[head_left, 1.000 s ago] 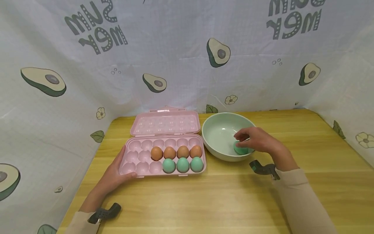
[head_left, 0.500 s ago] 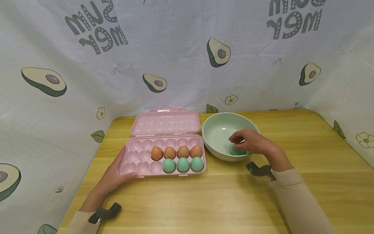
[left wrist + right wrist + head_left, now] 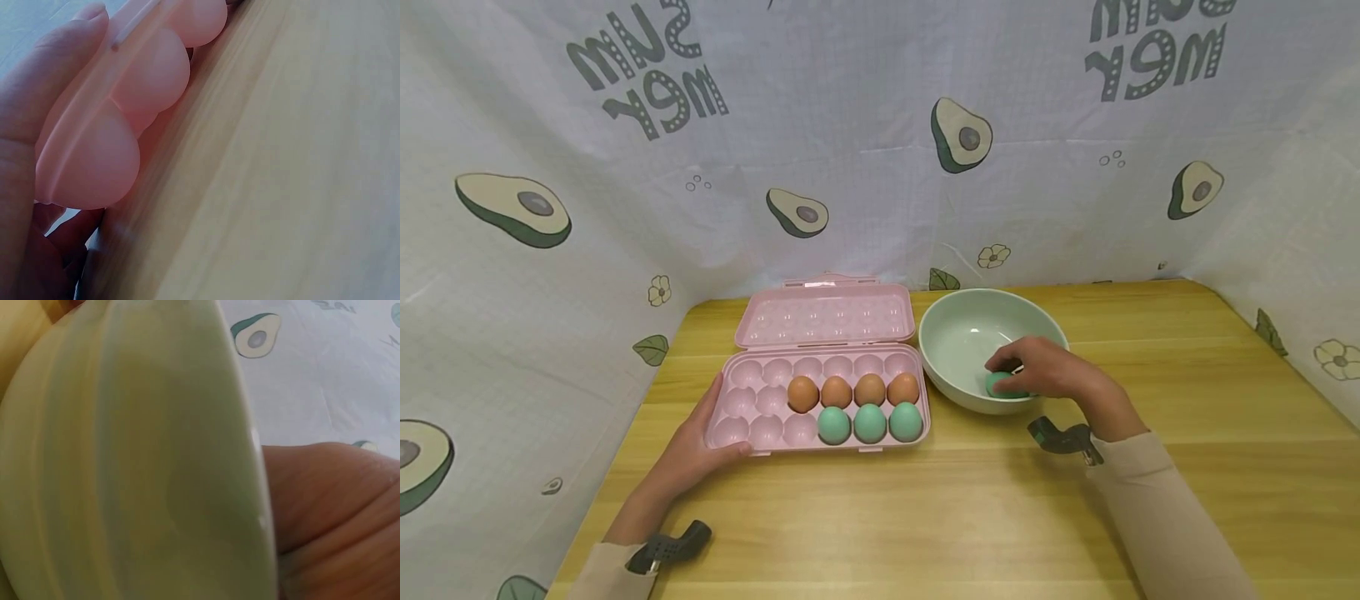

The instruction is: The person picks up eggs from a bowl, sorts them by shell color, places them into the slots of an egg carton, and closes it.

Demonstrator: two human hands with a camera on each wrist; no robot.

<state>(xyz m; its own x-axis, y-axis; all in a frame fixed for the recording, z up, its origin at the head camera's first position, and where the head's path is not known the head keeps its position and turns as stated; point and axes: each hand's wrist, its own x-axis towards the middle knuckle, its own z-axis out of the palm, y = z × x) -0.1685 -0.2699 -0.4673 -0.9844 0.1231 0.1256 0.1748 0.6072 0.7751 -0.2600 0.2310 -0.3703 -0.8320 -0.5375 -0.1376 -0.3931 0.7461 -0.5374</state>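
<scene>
A pink plastic egg carton (image 3: 718,437) lies with its lid folded back. Brown eggs (image 3: 837,392) fill part of its middle row, and three green eggs (image 3: 869,423) sit at the right of the front row. My left hand (image 3: 688,450) grips the carton's left end, thumb (image 3: 56,69) over the front rim and fingers along the side. Inside the pale green bowl (image 3: 958,367), my right hand (image 3: 1048,367) holds another green egg (image 3: 1000,383) between thumb and fingers, low near the front wall. The bowl's wall hides the right fingers in the right wrist view.
The open lid (image 3: 827,312) lies behind the carton, and the bowl stands close to the carton's right end. A wooden table (image 3: 865,525) carries everything. White curtains (image 3: 865,167) printed with avocados hang behind and at both sides.
My right hand has shifted left and a little lower inside the bowl, and the green egg has moved left with it. The left hand and the carton stay put.
</scene>
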